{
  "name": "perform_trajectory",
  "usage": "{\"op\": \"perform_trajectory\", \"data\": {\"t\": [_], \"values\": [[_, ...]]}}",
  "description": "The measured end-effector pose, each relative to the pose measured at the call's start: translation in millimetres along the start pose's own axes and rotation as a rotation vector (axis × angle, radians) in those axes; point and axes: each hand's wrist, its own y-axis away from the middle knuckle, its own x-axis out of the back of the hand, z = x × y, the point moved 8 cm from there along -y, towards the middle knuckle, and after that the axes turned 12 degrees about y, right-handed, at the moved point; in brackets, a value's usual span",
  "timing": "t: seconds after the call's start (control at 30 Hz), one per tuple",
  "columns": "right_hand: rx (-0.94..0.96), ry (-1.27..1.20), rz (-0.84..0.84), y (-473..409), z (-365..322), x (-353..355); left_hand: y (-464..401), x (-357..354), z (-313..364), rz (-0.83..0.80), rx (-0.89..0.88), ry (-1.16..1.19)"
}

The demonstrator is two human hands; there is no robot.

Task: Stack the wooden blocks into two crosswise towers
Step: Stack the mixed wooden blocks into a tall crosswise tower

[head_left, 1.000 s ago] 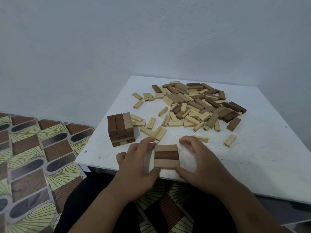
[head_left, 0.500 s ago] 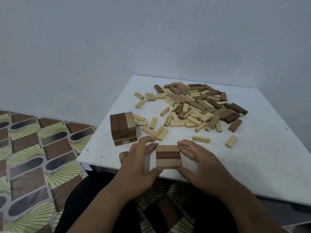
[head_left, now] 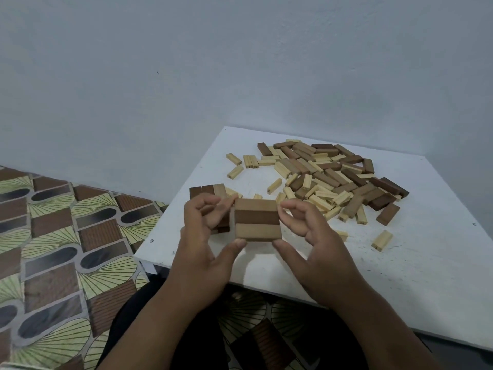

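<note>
Between both hands is a flat row of three blocks [head_left: 257, 219], light, dark, light, raised off the white table [head_left: 426, 252]. My left hand [head_left: 205, 244] pinches its left side, thumb under the near edge and fingers at the far corner. On the right side my right hand [head_left: 312, 244] pinches it the same way. A short crosswise tower [head_left: 208, 190] with a brown top layer stands just behind my left hand, which hides most of it. A big pile of loose light and dark blocks [head_left: 333, 177] lies at the table's far side.
Single light blocks [head_left: 382, 240] lie scattered to the right of my hands. The table's near edge [head_left: 266, 285] runs just below my wrists. A plain wall stands behind the table, and patterned flooring [head_left: 66, 236] spreads to the left.
Both hands have raised the row of three blocks from the table's near edge, up and slightly toward the tower. The view has shifted a little.
</note>
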Motion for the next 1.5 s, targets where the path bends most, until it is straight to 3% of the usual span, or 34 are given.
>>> {"op": "perform_trajectory", "data": {"t": [0.17, 0.33, 0.5, 0.77, 1.5], "values": [[0.059, -0.066, -0.021, -25.6, -23.3, -19.7, -7.2, 25.0, -4.0, 0.098, -0.023, 0.049], [0.09, -0.162, -0.053, -47.2, -32.1, -41.9, -10.9, 42.2, -30.6, 0.198, 0.07, 0.212], [0.085, -0.186, -0.066, -65.5, -33.7, -54.9, -21.6, 52.7, -44.0, 0.236, 0.089, 0.216], [0.026, -0.178, -0.097, -77.1, -25.3, -67.1, -25.4, 53.3, -67.1, 0.233, 0.195, 0.261], [0.031, -0.034, -0.14, -80.3, -20.6, -72.6, -19.9, 49.5, -79.7, 0.235, 0.26, 0.273]]}}
